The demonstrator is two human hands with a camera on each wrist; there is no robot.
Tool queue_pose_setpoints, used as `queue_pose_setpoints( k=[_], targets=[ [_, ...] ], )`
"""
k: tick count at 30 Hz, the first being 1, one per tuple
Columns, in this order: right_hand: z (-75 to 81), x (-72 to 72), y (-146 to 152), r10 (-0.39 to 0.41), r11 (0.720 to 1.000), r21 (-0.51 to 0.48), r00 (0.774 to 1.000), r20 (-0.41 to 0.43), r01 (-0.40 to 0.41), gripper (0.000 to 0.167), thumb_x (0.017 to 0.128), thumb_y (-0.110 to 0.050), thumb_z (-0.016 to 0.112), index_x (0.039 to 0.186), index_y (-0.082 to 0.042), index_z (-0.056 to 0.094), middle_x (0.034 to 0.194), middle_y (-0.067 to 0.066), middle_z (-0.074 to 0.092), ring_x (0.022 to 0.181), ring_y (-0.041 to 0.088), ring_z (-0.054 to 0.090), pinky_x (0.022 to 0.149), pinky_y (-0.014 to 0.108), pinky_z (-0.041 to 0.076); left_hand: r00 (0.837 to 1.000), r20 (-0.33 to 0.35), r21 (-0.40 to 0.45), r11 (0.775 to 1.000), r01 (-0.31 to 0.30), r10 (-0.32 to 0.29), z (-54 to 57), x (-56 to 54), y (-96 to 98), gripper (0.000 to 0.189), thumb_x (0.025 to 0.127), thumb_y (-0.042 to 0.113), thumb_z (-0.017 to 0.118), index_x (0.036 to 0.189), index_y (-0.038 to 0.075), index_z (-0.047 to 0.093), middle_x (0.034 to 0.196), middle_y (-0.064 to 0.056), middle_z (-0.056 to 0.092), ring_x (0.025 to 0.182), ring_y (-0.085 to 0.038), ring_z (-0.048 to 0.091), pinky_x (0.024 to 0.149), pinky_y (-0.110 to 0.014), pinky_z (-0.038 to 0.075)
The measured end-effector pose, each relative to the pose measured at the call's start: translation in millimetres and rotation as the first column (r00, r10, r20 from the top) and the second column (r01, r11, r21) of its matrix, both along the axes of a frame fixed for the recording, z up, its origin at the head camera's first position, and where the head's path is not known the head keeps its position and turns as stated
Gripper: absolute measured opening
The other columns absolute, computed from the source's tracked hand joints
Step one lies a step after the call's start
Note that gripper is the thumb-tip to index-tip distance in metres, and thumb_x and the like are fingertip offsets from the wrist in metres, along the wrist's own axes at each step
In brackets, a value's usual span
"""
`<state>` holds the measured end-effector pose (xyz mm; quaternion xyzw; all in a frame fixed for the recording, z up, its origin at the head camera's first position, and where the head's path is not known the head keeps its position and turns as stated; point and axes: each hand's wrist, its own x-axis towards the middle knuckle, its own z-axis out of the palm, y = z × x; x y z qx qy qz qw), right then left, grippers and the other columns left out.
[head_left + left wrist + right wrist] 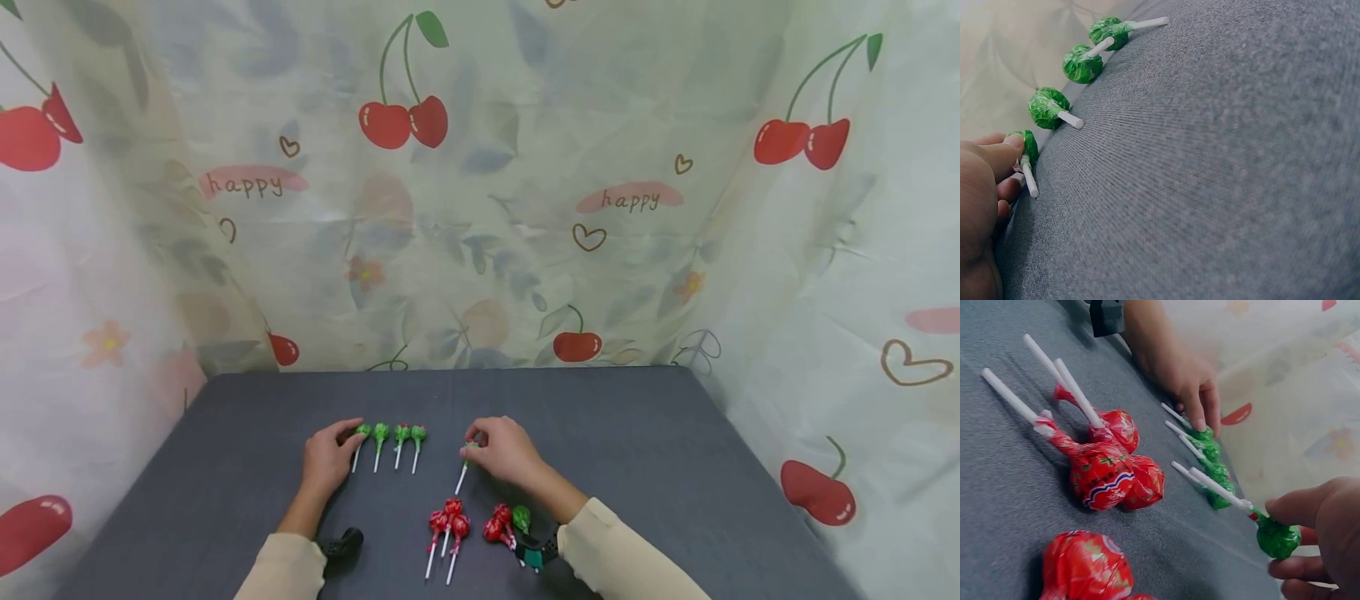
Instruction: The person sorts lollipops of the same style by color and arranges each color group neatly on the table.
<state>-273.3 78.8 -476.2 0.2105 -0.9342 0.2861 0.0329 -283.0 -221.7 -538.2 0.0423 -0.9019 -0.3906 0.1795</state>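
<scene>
My left fingers (345, 427) pinch the leftmost green lollipop (363, 430) on the desk (637, 467); my thumb (1011, 150) partly covers its head. My right fingers (1300, 569) pinch another green lollipop (1279, 539), right of the row. My black wristband (551, 547) obscures some sticks nearby.

Pale patterned sheeting (645, 83) hangs from 9 o'clock through 12 to 3, bearing printed cherry pairs (385, 125) at 10, 11 and 2; the dark grey table (637, 450) spreads at 6.
</scene>
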Motion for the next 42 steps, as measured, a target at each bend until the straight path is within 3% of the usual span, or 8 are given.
queue_pose_setpoints(
  k=[8,21,42],
  targets=[
    [-6.5,-13.7,-12.1,-0.006,0.998,-0.06,0.998,-0.056,0.002,0.017,0.084,-0.028,0.077,0.095,-0.015,0.073,0.071,-0.009,0.053,0.068,0.011,0.048,0.063,0.03,0.039,1.0,0.008,0.001,1.0,0.007,-0.007,0.5,-0.8,0.0,0.029,0.091,0.014,0.069,0.119,0.007,0.07,0.103,-0.014,0.07,0.092,-0.028,0.063,0.079,-0.047,0.046],
    [-16.7,-28.4,-34.9,-0.02,0.98,-0.198,0.999,-0.042,0.011,0.019,0.081,-0.023,0.08,0.094,-0.011,0.072,0.075,-0.006,0.06,0.068,0.01,0.054,0.063,0.027,0.044,1.0,0.003,-0.002,1.0,0.012,-0.012,0.4,0.0,-0.4,0.028,0.091,0.014,0.07,0.118,0.007,0.07,0.102,-0.013,0.07,0.09,-0.028,0.062,0.079,-0.047,0.046],
    [-37.7,-47.2,-54.4,-0.048,0.989,-0.135,0.998,0.052,0.055,0.017,0.083,-0.027,0.078,0.093,-0.014,0.072,0.082,-0.005,0.063,0.075,0.013,0.057,0.069,0.032,0.047,1.0,0.001,0.003,1.0,0.001,-0.001,-0.6,0.1,-0.5,0.027,0.091,0.014,0.07,0.117,0.006,0.07,0.106,-0.015,0.069,0.094,-0.031,0.063,0.081,-0.049,0.046]
  ],
)
